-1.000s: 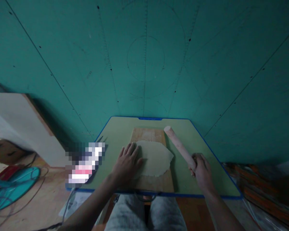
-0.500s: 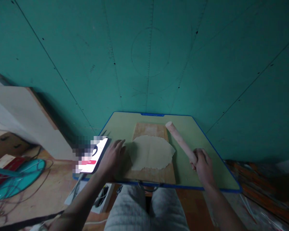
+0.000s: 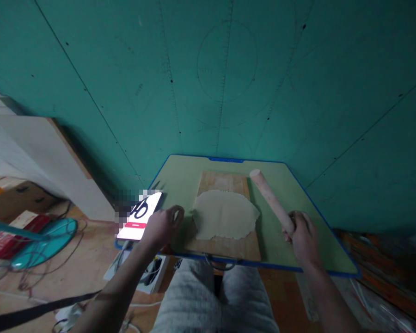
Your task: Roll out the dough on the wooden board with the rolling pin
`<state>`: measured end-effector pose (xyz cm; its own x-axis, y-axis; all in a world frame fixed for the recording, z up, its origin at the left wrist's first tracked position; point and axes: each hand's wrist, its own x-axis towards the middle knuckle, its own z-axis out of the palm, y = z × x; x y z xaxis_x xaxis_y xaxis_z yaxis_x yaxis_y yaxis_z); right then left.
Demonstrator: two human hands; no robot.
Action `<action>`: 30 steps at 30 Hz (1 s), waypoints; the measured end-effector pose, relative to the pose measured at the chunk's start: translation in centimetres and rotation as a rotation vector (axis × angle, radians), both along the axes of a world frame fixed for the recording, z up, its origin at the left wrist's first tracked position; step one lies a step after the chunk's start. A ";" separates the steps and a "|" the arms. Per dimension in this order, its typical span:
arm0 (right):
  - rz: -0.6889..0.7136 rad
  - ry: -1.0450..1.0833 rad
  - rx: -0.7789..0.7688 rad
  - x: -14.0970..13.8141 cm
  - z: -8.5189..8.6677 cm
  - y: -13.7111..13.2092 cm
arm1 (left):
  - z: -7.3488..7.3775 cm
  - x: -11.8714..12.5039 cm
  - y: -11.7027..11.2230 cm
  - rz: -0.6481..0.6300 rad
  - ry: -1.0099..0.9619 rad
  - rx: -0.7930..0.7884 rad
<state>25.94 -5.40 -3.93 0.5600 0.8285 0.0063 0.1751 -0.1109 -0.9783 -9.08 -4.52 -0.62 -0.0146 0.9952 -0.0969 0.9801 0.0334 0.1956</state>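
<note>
A thin flattened sheet of dough [image 3: 225, 215] with ragged edges lies across a wooden board [image 3: 229, 247], overhanging its right side a little. My right hand [image 3: 303, 236] grips a pale, floury rolling pin [image 3: 272, 196] by its near end, to the right of the board. The pin slants away from me, its far end pointing up and left, apart from the dough. Just left of the dough, my left hand [image 3: 164, 224] is held with its fingers curled in; nothing shows in it.
The board rests on a blue-rimmed green table [image 3: 190, 169] against a green wall [image 3: 208, 115]. A lit phone or tablet [image 3: 142, 215] is by the table's left edge. Cardboard boxes [image 3: 24, 199], a turquoise round base [image 3: 45, 240] and cables are on the floor to the left.
My left hand's fingers have curled in from a more outstretched pose. My right hand still grips the rolling pin. The whole view has shifted slightly; the dough looks the same.
</note>
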 end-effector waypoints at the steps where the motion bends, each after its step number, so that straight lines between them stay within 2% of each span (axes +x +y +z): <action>1: -0.005 0.009 -0.005 0.0 0.0 0.0 | -0.3 0.0 0.0 -0.014 0.029 -0.017; 8: 0.006 0.009 0.010 0.3 -0.3 0.0 | -1.4 0.4 0.6 -0.126 0.095 -0.016; 19: 0.004 -0.015 0.007 -0.1 0.2 -0.1 | -0.6 1.0 1.3 -0.308 0.305 -0.017; 26: -0.002 0.012 0.018 0.1 -0.2 -0.1 | -0.8 0.1 2.7 -0.142 0.183 0.104; 30: -0.001 0.006 0.012 0.1 -0.1 -0.1 | -0.1 0.0 3.3 -0.061 0.181 0.114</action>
<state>26.07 -5.50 -4.07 0.5607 0.8279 0.0130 0.1692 -0.0992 -0.9806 -9.09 -1.18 -0.71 0.0392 0.9991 0.0150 0.9991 -0.0394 0.0155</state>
